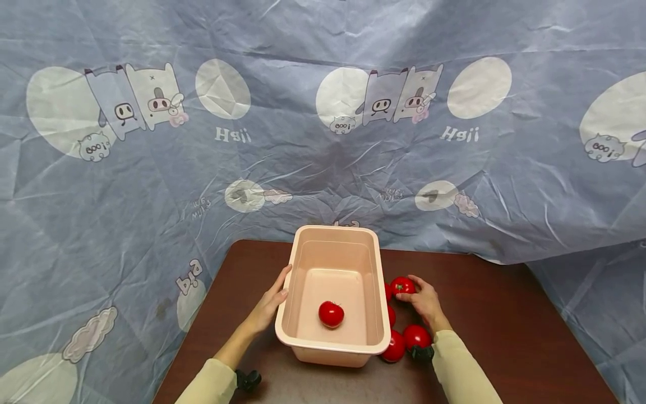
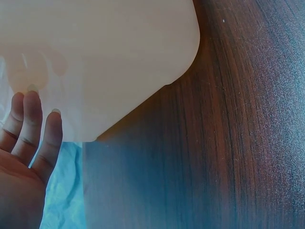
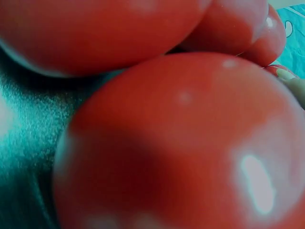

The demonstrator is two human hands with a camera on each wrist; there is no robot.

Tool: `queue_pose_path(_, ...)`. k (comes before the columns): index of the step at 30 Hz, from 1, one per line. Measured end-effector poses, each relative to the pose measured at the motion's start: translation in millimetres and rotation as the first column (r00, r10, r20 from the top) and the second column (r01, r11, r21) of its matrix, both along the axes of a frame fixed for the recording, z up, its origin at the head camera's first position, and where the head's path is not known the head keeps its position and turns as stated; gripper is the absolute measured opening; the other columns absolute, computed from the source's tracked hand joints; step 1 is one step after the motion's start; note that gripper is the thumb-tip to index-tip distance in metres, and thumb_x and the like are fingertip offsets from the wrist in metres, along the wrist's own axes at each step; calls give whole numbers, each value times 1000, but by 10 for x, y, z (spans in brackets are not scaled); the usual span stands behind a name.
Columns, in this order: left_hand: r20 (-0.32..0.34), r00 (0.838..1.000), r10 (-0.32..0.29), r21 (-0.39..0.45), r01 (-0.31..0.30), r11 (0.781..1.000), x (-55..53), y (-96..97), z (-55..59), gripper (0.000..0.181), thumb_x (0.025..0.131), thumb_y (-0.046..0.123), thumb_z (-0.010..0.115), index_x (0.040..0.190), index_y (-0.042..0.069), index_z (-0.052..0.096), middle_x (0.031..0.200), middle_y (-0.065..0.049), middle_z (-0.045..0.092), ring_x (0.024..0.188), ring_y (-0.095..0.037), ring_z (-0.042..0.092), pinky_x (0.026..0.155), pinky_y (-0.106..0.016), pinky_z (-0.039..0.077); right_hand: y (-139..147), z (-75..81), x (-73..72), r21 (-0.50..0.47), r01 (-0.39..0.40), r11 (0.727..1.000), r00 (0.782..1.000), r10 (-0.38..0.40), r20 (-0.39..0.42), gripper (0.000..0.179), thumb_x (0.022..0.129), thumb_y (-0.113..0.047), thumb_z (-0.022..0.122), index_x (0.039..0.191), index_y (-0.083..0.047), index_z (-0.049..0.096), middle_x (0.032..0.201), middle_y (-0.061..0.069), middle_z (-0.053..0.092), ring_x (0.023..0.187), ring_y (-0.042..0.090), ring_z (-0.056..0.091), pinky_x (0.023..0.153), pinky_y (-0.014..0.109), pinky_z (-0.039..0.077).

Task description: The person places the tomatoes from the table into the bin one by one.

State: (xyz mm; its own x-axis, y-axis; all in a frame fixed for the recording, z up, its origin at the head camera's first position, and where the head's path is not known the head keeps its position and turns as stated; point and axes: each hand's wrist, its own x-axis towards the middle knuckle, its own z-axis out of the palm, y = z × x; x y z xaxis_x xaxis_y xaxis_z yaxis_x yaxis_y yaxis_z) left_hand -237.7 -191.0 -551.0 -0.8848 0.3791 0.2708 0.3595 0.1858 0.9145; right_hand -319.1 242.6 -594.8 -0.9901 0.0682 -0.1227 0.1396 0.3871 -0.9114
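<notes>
A pale pink plastic bin (image 1: 335, 350) stands on the table with one red tomato (image 1: 331, 314) lying inside it. My left hand (image 1: 266, 308) rests against the bin's left side; in the left wrist view its fingers (image 2: 32, 119) are nearly straight along the outer wall. Right of the bin, my right hand (image 1: 426, 303) has thumb and fingers around a tomato (image 1: 402, 285) with a green stem. Nearer to me lie more tomatoes, one by the right wrist (image 1: 416, 336) and one against the bin (image 1: 393, 348). A big tomato (image 3: 181, 143) fills most of the right wrist view, hiding nearly all of that hand.
The dark brown wooden table (image 1: 504, 325) extends to both sides of the bin. A blue cartoon-print cloth (image 1: 282, 140) hangs behind and beside it. Dark wrist-camera mounts (image 1: 247, 380) sit at both wrists, the right one close to a tomato.
</notes>
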Motion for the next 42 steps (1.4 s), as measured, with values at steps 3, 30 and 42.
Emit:
queue_pose_path(3,-19,1000,2,6,-2,1000,-3,9,-13,58,102,20,32,158,25,13,160,-16,26,135,-43,38,101,-26,41,11,2,7,-35,25,999,1000,-25,-8,73,80,-11,78,143,-2,43,137,26,53,120,36,54,94,29,48)
queue_pose_path(30,-5,1000,-12,19,12,1000,3,22,-19,58,103,21,32,158,26,12,163,-9,19,141,-36,30,106,-24,35,-354,1397,-226,-489,-38,872,984,-52,-170,70,83,-14,78,143,-1,44,110,-11,62,99,0,61,84,12,49)
queue_pose_path(42,14,1000,-20,29,20,999,43,39,71,58,104,14,30,158,19,9,164,-12,15,144,-34,23,107,-17,30,-957,1687,-250,-481,-181,858,972,80,-222,62,81,-2,75,137,2,49,111,-3,65,96,2,64,83,16,52)
